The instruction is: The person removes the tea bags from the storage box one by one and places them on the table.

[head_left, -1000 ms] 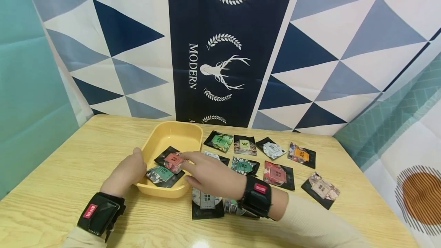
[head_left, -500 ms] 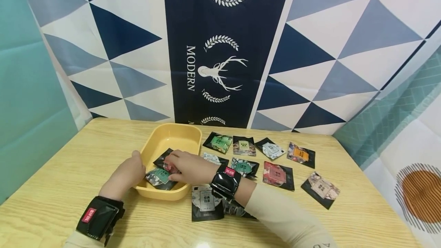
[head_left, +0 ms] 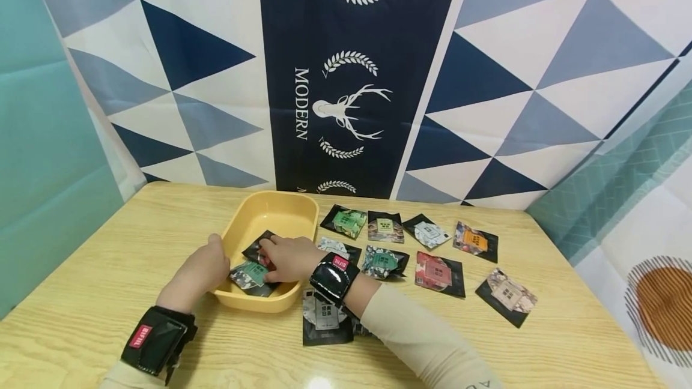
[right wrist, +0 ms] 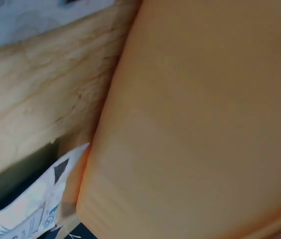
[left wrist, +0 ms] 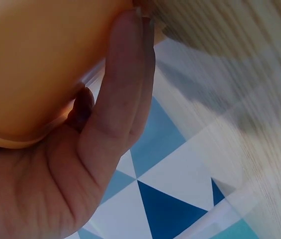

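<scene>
A yellow plastic basin (head_left: 254,303) stands on the wooden table, left of centre in the head view. My left hand (head_left: 202,269) holds its left wall; in the left wrist view the fingers (left wrist: 123,74) lie along the outside, with the thumb at the rim. Inside the basin, my right hand (head_left: 292,259) has its bent fingers and thumb around a black-and-red sachet (head_left: 258,246), mostly covered by the hand. Beneath it lies a green-labelled sachet (head_left: 250,275). The right wrist view shows the basin's wall (right wrist: 190,109), but not the fingertips.
Several flat sachets lie right of the basin, including a green one (head_left: 346,221), a red one (head_left: 439,274) and a beige one (head_left: 506,296). A grey-labelled sachet (head_left: 327,320) lies by the basin's front right corner, near my right forearm. A patterned cloth (head_left: 346,77) hangs behind the table.
My right hand has moved left and further over the red sachet, its fingers bending around it. The left hand keeps its hold, and the basin has stayed in place.
</scene>
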`<state>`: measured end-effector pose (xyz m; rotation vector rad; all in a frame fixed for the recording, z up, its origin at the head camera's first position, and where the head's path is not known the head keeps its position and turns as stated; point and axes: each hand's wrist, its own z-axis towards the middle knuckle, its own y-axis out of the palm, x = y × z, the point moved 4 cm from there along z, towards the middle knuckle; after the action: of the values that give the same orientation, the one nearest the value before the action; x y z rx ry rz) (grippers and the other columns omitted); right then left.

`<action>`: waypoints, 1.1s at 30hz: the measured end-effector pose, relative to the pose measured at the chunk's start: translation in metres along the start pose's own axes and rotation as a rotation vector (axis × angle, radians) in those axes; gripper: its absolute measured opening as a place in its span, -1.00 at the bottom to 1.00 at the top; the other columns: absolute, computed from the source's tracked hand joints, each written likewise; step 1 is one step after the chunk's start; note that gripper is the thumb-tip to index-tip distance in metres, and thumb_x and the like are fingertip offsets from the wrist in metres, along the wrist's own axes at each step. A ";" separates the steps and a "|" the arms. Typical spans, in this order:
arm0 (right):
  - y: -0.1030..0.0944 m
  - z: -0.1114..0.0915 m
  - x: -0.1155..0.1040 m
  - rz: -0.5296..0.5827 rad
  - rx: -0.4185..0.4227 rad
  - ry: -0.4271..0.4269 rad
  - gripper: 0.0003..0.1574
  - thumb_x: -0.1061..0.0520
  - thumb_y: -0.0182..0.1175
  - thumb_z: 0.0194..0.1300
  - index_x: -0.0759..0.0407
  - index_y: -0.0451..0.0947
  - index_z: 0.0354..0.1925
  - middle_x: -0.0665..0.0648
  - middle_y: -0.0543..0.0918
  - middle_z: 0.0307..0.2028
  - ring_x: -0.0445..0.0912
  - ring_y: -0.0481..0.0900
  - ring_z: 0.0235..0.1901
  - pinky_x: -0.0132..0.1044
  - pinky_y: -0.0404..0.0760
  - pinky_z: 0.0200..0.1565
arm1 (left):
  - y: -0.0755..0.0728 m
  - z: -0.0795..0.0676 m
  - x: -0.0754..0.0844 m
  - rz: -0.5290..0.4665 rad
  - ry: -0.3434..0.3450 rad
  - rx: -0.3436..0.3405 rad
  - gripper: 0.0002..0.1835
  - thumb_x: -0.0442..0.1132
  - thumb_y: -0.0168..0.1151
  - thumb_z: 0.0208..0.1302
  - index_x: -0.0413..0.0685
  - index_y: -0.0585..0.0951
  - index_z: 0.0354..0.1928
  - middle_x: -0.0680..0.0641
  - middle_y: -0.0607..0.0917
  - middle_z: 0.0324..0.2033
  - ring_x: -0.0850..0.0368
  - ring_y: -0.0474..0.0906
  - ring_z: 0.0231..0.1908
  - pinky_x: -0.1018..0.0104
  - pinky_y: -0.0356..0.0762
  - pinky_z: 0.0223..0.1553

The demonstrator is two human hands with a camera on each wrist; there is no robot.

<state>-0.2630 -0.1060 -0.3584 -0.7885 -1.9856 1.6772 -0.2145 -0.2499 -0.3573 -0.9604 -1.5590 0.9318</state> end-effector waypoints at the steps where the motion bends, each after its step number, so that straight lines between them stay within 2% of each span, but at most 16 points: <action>1: 0.001 0.001 0.000 -0.007 -0.005 0.008 -0.24 -0.27 0.16 0.19 -0.04 0.24 0.27 -0.07 0.52 0.02 -0.22 0.56 -0.13 -0.33 0.49 -0.21 | 0.000 0.000 0.000 -0.002 -0.002 -0.002 -0.64 -0.39 -0.22 0.34 -0.62 0.10 0.01 -0.29 0.53 -0.52 0.03 0.50 -0.55 0.23 0.45 -0.53; 4: 0.001 0.001 -0.001 -0.009 -0.002 0.009 -0.34 -0.20 0.20 0.19 -0.06 0.30 0.19 -0.13 0.58 -0.17 -0.26 0.54 -0.28 -0.36 0.44 -0.30 | 0.000 0.000 0.001 -0.002 -0.003 0.000 -0.65 -0.39 -0.22 0.33 -0.61 0.11 0.00 -0.29 0.53 -0.53 0.03 0.50 -0.55 0.23 0.45 -0.53; 7: -0.001 0.000 -0.003 0.003 -0.001 -0.001 -0.44 -0.08 0.22 0.20 -0.06 0.35 0.15 -0.14 0.57 -0.26 -0.26 0.50 -0.35 -0.38 0.40 -0.36 | -0.001 -0.001 0.001 -0.002 0.006 0.011 -0.69 -0.39 -0.21 0.32 -0.59 0.13 -0.05 -0.28 0.52 -0.55 0.03 0.49 -0.57 0.23 0.44 -0.55; 14: 0.000 -0.002 -0.003 -0.002 0.041 0.002 -0.48 0.16 0.03 0.32 -0.05 0.33 0.24 -0.07 0.63 -0.12 -0.25 0.51 -0.31 -0.37 0.46 -0.32 | -0.001 -0.003 0.003 0.013 0.050 0.034 -0.67 -0.40 -0.20 0.32 -0.63 0.13 -0.05 -0.22 0.48 -0.62 0.05 0.46 -0.62 0.27 0.40 -0.59; 18: -0.001 -0.004 -0.003 0.013 0.091 -0.030 -0.51 0.23 0.04 0.30 -0.06 0.42 0.18 -0.06 0.66 -0.18 -0.25 0.54 -0.31 -0.37 0.47 -0.35 | -0.001 -0.004 0.003 0.009 0.062 0.043 -0.66 -0.41 -0.17 0.30 -0.63 0.12 -0.05 -0.20 0.47 -0.65 0.06 0.43 -0.65 0.29 0.35 -0.61; 25: -0.003 -0.007 -0.002 0.048 0.146 -0.077 -0.57 0.25 0.06 0.29 -0.10 0.51 0.07 -0.11 0.66 -0.20 -0.27 0.54 -0.30 -0.40 0.48 -0.29 | 0.000 -0.003 0.003 0.008 0.036 0.009 -0.61 -0.39 -0.18 0.33 -0.64 0.08 0.03 -0.19 0.47 -0.63 0.06 0.43 -0.64 0.31 0.35 -0.60; 33: -0.005 -0.005 -0.002 0.089 0.183 -0.086 -0.73 0.20 0.05 0.33 0.00 0.53 -0.04 -0.09 0.62 -0.25 -0.28 0.48 -0.34 -0.41 0.45 -0.32 | -0.001 -0.004 0.003 0.002 0.032 0.010 -0.65 -0.38 -0.20 0.33 -0.62 0.10 -0.03 -0.20 0.46 -0.62 0.05 0.43 -0.63 0.30 0.35 -0.59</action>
<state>-0.2589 -0.1045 -0.3523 -0.7599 -1.8434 1.9421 -0.2114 -0.2473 -0.3547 -0.9658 -1.5253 0.9203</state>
